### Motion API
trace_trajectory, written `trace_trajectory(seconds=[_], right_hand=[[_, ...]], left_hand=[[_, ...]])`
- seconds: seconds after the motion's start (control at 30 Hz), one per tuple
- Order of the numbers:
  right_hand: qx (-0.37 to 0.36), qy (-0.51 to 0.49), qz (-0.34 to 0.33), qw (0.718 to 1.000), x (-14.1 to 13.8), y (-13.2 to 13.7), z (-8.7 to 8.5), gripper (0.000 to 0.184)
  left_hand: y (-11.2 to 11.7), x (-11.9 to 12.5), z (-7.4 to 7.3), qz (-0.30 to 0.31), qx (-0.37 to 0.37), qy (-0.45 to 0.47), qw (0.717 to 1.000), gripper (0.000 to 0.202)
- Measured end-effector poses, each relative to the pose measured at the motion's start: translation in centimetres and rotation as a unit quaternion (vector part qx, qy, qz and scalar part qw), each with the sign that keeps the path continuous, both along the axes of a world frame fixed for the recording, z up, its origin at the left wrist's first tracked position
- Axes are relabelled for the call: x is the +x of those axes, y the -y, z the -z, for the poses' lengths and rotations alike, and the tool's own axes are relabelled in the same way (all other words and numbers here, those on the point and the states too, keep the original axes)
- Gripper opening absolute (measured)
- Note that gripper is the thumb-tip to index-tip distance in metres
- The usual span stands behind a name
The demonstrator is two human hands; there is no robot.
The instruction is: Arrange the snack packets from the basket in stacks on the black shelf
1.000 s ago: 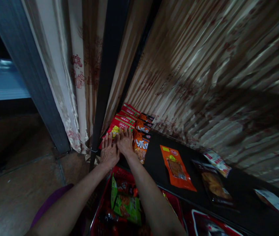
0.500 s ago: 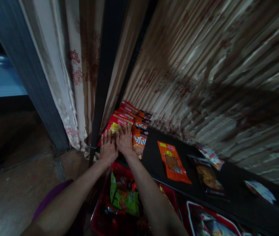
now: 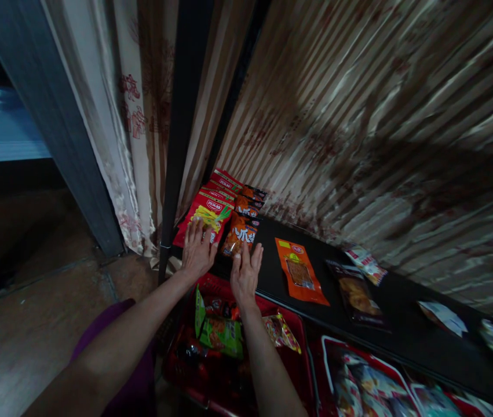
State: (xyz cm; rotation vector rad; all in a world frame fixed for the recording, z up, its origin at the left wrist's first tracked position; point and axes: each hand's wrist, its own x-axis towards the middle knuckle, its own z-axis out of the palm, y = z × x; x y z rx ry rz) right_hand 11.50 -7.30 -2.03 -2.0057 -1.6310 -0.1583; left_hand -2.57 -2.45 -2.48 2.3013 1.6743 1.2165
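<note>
My left hand [image 3: 199, 248] lies with fingers stretched over the lower part of the front red snack packet [image 3: 212, 209], which shows yellow pieces and a round label. More red packets overlap behind it against the curtain. My right hand [image 3: 247, 271] is open, its fingertips at the lower edge of an orange snack packet [image 3: 241, 233] with white lettering; whether they touch it I cannot tell. Similar orange packets are lined up behind that one, right beside the red ones. Neither hand grips anything.
Along the black shelf [image 3: 267, 272] lie a long orange packet [image 3: 302, 272], a dark brown packet [image 3: 357, 295] and several others. Below stands a red basket [image 3: 305, 347] holding a green packet [image 3: 220, 336]. Another basket [image 3: 327, 353] is beside it. A dark post [image 3: 181, 116] rises at left.
My right hand has left the red packets and moved right and down to the orange packet's lower edge. My left hand has slid slightly right. More of the front red packet shows.
</note>
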Motion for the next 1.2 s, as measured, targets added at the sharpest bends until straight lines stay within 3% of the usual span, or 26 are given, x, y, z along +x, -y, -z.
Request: trace_trajectory(seconds=[0.17, 0.3, 0.6, 1.2], right_hand=[[-0.038, -0.046, -0.002, 0.998, 0.8, 0.2, 0.6, 0.061], [-0.040, -0.073, -0.012, 0.996, 1.0, 0.2, 0.6, 0.064], [-0.003, -0.128, -0.069, 0.989, 1.6, -0.1, 1.7, 0.063], [0.005, -0.140, -0.053, 0.989, 1.8, 0.0, 2.2, 0.058]], left_hand=[[1.2, 1.8, 0.0, 0.114, 0.007, 0.012, 0.993, 0.043], [1.7, 3.2, 0.4, 0.160, -0.033, 0.007, 0.987, 0.044], [1.2, 3.7, 1.0, 0.196, -0.062, 0.038, 0.978, 0.044], [1.1, 4.0, 1.7, 0.223, -0.071, 0.087, 0.968, 0.047]])
